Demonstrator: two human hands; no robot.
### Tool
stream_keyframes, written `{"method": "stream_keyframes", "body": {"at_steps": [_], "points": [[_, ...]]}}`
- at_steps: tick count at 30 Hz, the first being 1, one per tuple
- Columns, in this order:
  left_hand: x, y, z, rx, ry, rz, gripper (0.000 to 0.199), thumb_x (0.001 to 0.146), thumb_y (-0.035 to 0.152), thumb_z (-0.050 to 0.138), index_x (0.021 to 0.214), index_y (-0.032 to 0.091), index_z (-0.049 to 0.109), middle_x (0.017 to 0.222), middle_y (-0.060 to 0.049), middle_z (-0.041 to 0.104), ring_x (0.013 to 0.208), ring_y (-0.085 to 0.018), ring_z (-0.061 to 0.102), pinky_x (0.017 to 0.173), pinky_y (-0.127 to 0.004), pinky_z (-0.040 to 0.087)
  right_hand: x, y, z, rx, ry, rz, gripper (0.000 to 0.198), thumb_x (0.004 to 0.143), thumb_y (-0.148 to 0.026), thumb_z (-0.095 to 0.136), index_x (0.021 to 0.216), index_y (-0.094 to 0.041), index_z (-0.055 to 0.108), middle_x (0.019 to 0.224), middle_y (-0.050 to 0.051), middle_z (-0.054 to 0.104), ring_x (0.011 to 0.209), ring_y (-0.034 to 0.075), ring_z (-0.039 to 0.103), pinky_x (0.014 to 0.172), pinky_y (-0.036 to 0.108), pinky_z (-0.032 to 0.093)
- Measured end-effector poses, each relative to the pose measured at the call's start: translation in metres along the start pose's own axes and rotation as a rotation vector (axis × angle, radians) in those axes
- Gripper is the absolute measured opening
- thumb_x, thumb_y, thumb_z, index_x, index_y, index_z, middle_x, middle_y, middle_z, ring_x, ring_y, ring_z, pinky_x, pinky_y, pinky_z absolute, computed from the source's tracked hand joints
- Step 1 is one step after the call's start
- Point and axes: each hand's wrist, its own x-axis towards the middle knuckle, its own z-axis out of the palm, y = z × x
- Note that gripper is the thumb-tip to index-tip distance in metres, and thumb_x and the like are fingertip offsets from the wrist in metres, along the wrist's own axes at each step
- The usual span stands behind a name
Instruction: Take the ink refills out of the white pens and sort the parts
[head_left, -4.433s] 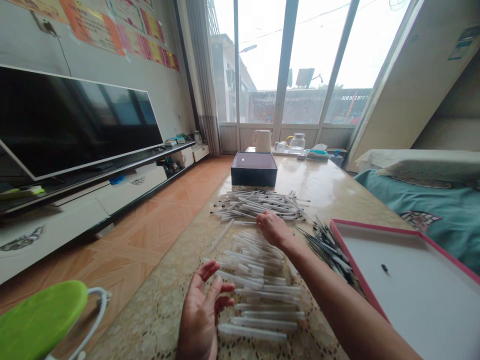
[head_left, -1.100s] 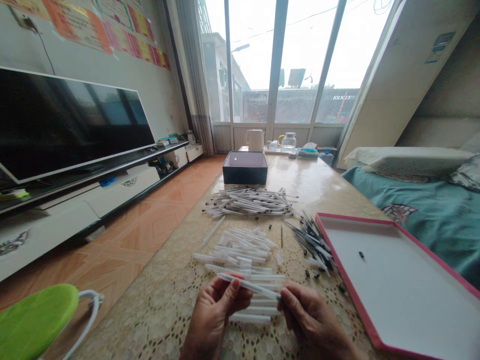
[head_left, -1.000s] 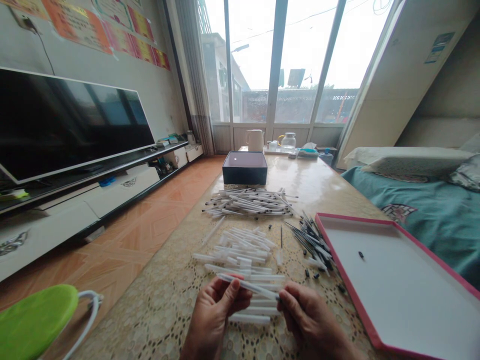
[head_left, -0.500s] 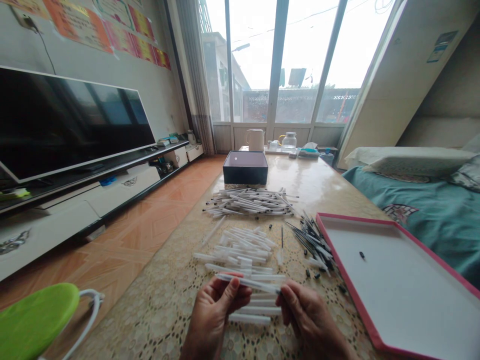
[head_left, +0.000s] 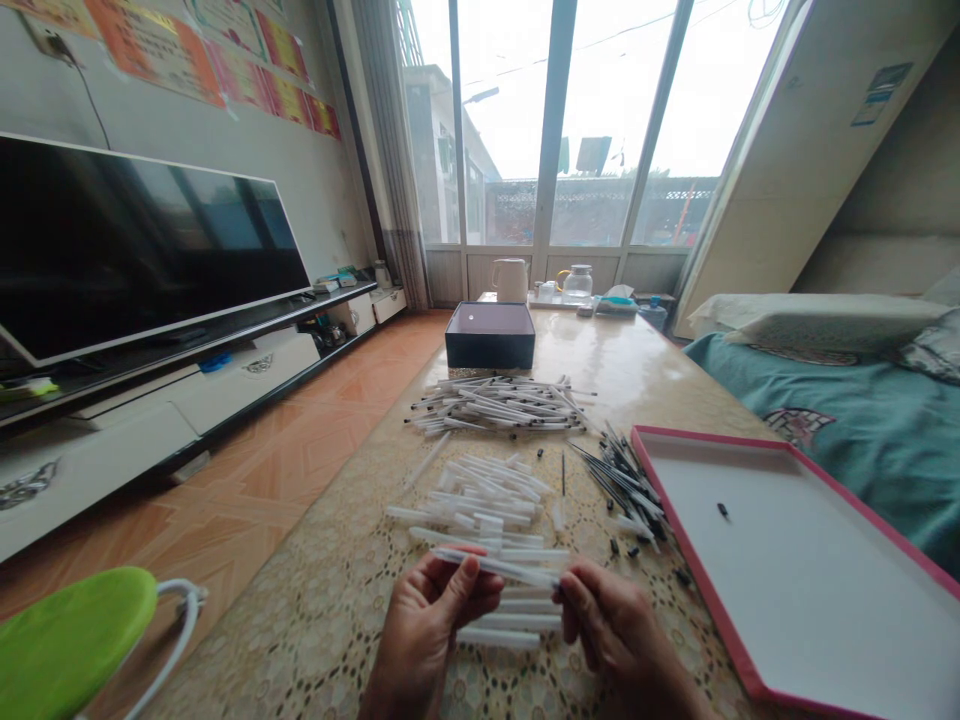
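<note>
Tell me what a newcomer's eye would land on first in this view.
Probably the two hands at bottom centre: the left hand and right hand hold a pale tube between them, with more translucent tubes lying on the table nearby. Next, perhaps, the big pink-rimmed tray at right and the bright green seat at lower left.

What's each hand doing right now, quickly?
Left hand: closed, holding a slim, translucent white plastic tube.
Right hand: closed, pinching the same tube's right-hand end.
</note>
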Motion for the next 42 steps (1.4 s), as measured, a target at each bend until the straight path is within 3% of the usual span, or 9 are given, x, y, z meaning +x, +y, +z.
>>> {"method": "stream_keyframes", "body": {"at_steps": [4,10,14,19,24,29,35,39,42], "points": [[-0.001,0.001,0.001,0.002,0.0,-0.021,0.023,0.061,0.027,0.078,0.077,0.013,0.07,0.065,-0.004,0.071,0.062,-0.016,0.068,0.062,-0.025,0.055,-0.001,-0.004,-0.002,0.008,0.002,-0.004,0.033,0.087,-0.049,0.043,0.086,-0.017,0.053,0.062,-0.002,0.052,0.05,0.01,0.047,0.047,0.019,0.037],[-0.004,0.003,0.006,-0.029,0.045,-0.007,0.025,0.057,0.026,0.08,0.074,0.012,0.07,0.062,-0.004,0.07,0.059,-0.016,0.067,0.059,-0.023,0.055,-0.001,-0.002,-0.001,-0.084,0.052,-0.079,0.044,0.092,-0.047,0.033,0.065,-0.018,0.053,0.052,-0.001,0.052,0.046,0.01,0.046,0.048,0.02,0.036],[-0.005,0.006,0.009,-0.057,0.038,-0.041,0.025,0.056,0.025,0.081,0.074,0.012,0.07,0.063,-0.004,0.07,0.06,-0.015,0.067,0.06,-0.022,0.055,-0.002,-0.002,0.002,-0.002,0.097,-0.057,0.035,0.087,-0.05,0.043,0.089,-0.017,0.055,0.058,-0.002,0.055,0.042,0.009,0.044,0.042,0.019,0.034],[-0.006,0.006,0.009,-0.058,0.041,-0.044,0.024,0.055,0.025,0.081,0.073,0.012,0.07,0.06,-0.003,0.07,0.058,-0.015,0.067,0.058,-0.022,0.055,-0.002,-0.004,0.001,-0.061,0.062,-0.075,0.045,0.092,-0.048,0.033,0.064,-0.019,0.052,0.049,-0.002,0.051,0.044,0.01,0.044,0.045,0.02,0.034],[-0.005,0.005,0.006,-0.055,0.032,-0.042,0.023,0.058,0.024,0.08,0.075,0.013,0.07,0.063,-0.004,0.071,0.061,-0.015,0.068,0.061,-0.022,0.055,-0.002,-0.004,0.0,0.019,0.038,-0.021,0.035,0.088,-0.05,0.041,0.088,-0.017,0.054,0.059,-0.002,0.054,0.044,0.009,0.044,0.042,0.019,0.034],[-0.004,0.004,0.006,-0.042,0.03,-0.045,0.024,0.057,0.025,0.081,0.074,0.012,0.07,0.062,-0.003,0.07,0.059,-0.016,0.068,0.06,-0.024,0.055,-0.002,-0.002,0.001,-0.05,0.044,-0.047,0.046,0.091,-0.051,0.031,0.067,-0.018,0.053,0.047,-0.002,0.051,0.041,0.009,0.043,0.045,0.02,0.033],[-0.007,0.005,0.01,-0.045,0.059,-0.035,0.026,0.054,0.026,0.082,0.073,0.013,0.07,0.061,-0.004,0.07,0.057,-0.015,0.067,0.057,-0.021,0.054,-0.001,-0.001,0.005,0.093,0.052,0.042,0.046,0.083,-0.061,0.041,0.083,-0.018,0.056,0.055,-0.002,0.054,0.038,0.008,0.042,0.038,0.018,0.031],[-0.007,0.005,0.011,-0.03,0.078,-0.019,0.027,0.054,0.028,0.082,0.073,0.012,0.07,0.06,-0.003,0.07,0.057,-0.016,0.067,0.058,-0.023,0.055,-0.002,0.0,0.005,0.01,0.068,-0.023,0.048,0.089,-0.056,0.034,0.069,-0.018,0.057,0.048,0.0,0.055,0.045,0.011,0.048,0.047,0.02,0.036],[-0.008,0.006,0.011,-0.022,0.073,-0.025,0.026,0.055,0.027,0.081,0.073,0.013,0.07,0.06,-0.004,0.07,0.058,-0.016,0.067,0.059,-0.024,0.055,-0.003,0.001,0.004,0.051,0.015,0.008,0.046,0.09,-0.054,0.033,0.069,-0.018,0.053,0.049,-0.002,0.055,0.038,0.008,0.044,0.039,0.018,0.032]]}}
